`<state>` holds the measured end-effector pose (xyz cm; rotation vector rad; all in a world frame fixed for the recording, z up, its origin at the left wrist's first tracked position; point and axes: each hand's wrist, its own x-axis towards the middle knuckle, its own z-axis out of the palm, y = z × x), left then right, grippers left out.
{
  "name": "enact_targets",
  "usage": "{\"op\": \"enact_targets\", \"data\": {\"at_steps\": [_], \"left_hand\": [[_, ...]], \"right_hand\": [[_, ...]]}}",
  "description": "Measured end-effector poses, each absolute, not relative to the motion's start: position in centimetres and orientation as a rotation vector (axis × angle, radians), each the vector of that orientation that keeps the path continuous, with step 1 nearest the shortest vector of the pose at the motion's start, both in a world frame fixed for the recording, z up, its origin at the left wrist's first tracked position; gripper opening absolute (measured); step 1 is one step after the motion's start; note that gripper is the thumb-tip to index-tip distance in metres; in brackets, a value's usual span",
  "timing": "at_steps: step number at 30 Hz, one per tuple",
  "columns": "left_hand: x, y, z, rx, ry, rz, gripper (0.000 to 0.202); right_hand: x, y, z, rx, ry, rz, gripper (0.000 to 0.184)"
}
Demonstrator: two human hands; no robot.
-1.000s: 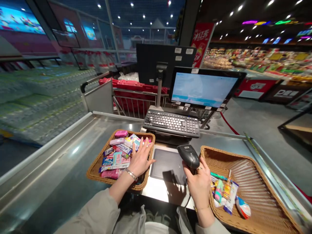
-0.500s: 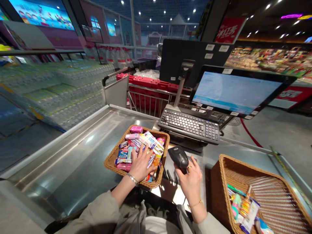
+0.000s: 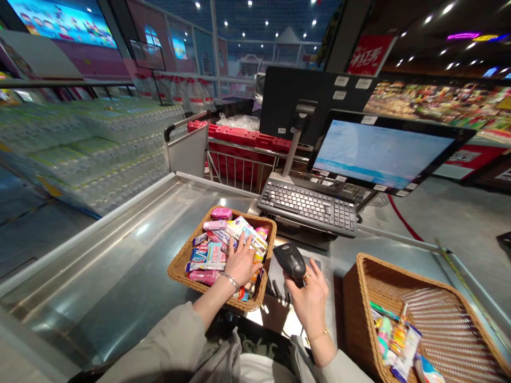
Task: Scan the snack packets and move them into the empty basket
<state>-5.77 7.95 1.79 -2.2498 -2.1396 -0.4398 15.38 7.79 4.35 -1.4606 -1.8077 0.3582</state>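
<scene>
My left hand (image 3: 240,261) is inside the left wicker basket (image 3: 179,267), which is full of small colourful candy and gum packets (image 3: 211,247). Its fingers curl down around a packet at the basket's right side. My right hand (image 3: 309,296) grips a black handheld barcode scanner (image 3: 291,259), held upright just right of that basket, above a dark flat scan plate (image 3: 274,280). A second, larger wicker basket (image 3: 361,276) sits to the right with several packets (image 3: 393,340) lying in its near corner.
A keyboard (image 3: 309,205) and tilted touchscreen (image 3: 379,154) stand behind the baskets, with a black monitor back (image 3: 287,98) beyond. The steel counter (image 3: 120,266) runs off to the left. A red shopping cart (image 3: 239,146) is parked behind the counter.
My left hand went from lying flat on the packets to curling its fingers around one. The scanner hand shifted a little toward the left basket. The view swung left.
</scene>
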Motion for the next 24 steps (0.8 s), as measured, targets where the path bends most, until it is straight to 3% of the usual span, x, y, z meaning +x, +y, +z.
{"op": "enact_targets", "data": {"at_steps": [9,20,24], "left_hand": [[-5.2,9.2,2.0,-2.171,-2.278,-0.488,0.029],[-7.1,7.9,7.0,-2.138,-2.552,-0.974,0.027],[-8.1,7.6,6.8,-2.151,-2.523,-0.993,0.028]], "right_hand": [[15.8,8.1,4.0,-1.455,-1.797,0.341,0.024],[15.9,8.3,4.0,-1.429,-1.811,0.349,0.028],[15.8,8.3,4.1,-1.419,-1.811,0.382,0.027]]}}
